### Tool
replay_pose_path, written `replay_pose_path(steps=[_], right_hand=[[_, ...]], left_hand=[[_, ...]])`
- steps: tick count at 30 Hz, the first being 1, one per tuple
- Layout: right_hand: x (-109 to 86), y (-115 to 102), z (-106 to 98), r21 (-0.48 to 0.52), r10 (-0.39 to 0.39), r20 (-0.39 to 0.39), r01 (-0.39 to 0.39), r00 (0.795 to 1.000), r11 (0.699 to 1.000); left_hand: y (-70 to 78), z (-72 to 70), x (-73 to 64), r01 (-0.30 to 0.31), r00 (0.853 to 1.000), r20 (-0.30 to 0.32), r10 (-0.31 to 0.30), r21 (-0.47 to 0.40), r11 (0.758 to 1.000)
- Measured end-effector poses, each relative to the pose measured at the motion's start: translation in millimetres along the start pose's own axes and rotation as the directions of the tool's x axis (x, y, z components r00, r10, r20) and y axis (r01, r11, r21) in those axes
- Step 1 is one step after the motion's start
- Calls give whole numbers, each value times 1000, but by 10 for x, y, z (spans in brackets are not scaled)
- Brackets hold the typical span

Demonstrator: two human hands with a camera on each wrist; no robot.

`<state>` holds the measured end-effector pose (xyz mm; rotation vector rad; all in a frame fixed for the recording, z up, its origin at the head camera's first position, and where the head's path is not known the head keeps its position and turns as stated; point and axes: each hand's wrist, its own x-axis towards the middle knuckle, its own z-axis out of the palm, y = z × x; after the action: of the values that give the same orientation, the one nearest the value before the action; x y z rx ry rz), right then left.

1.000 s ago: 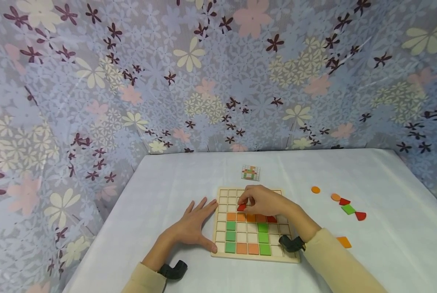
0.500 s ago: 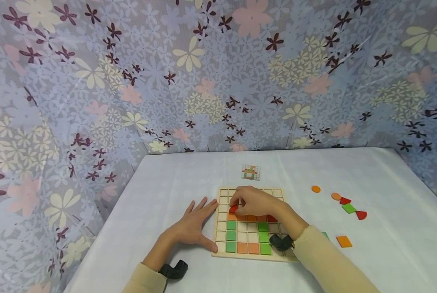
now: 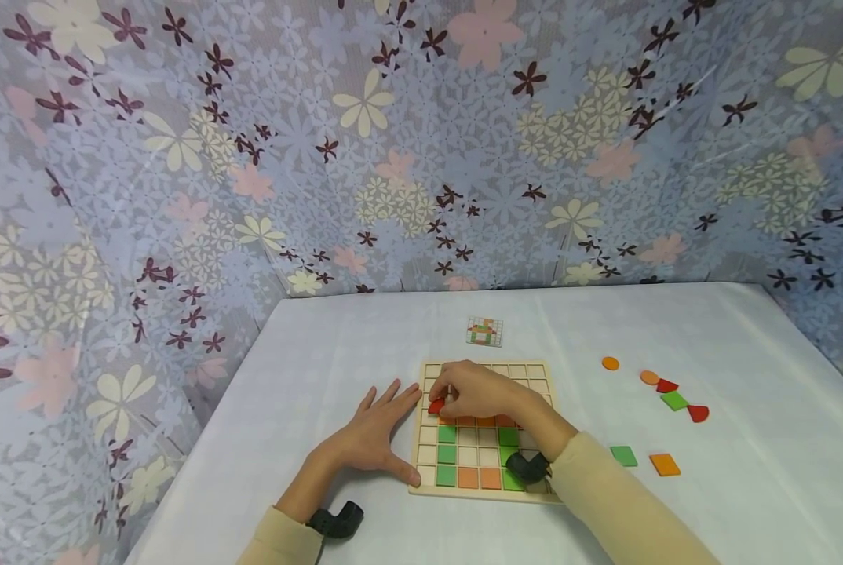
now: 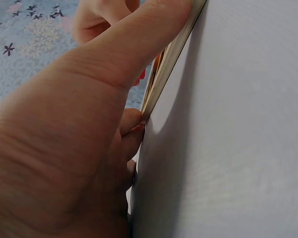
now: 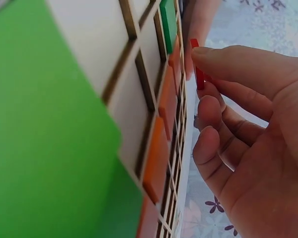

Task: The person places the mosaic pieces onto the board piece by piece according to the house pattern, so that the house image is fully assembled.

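Note:
A wooden grid board (image 3: 478, 495) lies on the white table, with green tiles (image 3: 447, 454) and orange tiles (image 3: 468, 478) set in some of its cells. My right hand (image 3: 474, 391) reaches over the board's left columns and pinches a red fan-shaped tile (image 3: 436, 406) between thumb and fingers. In the right wrist view this red tile (image 5: 197, 64) stands edge-on, close over the board. My left hand (image 3: 370, 439) rests at the board's left edge, fingers spread, thumb at the near corner. The left wrist view shows the thumb (image 4: 154, 29) along the board's wooden side (image 4: 164, 69).
A small pattern card (image 3: 485, 331) lies behind the board. To the right are loose pieces: orange discs (image 3: 610, 363), red fan-shaped tiles (image 3: 698, 413), a light green tile (image 3: 674, 401), a darker green tile (image 3: 623, 456) and an orange square (image 3: 665, 464). A flowered cloth (image 3: 421, 157) hangs behind the table.
My right hand has moved left across the board with the red tile, from the middle columns to the leftmost one. My left hand has stayed in place.

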<state>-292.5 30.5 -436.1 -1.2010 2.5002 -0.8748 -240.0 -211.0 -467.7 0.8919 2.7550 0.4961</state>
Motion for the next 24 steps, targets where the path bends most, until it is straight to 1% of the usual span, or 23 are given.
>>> replay_pose_path(steps=[5, 13, 24], right_hand=[[30, -10, 36, 3, -15, 2, 15, 1000, 1000], [70, -32, 81, -11, -18, 15, 18, 1000, 1000], [62, -33, 96, -18, -21, 24, 22, 999, 1000]], left_hand=[[-7, 4, 5, 9, 1000, 2, -9, 4, 1000], [-16, 13, 3, 16, 1000, 7, -16, 12, 1000], [-37, 30, 14, 17, 1000, 7, -17, 12, 1000]])
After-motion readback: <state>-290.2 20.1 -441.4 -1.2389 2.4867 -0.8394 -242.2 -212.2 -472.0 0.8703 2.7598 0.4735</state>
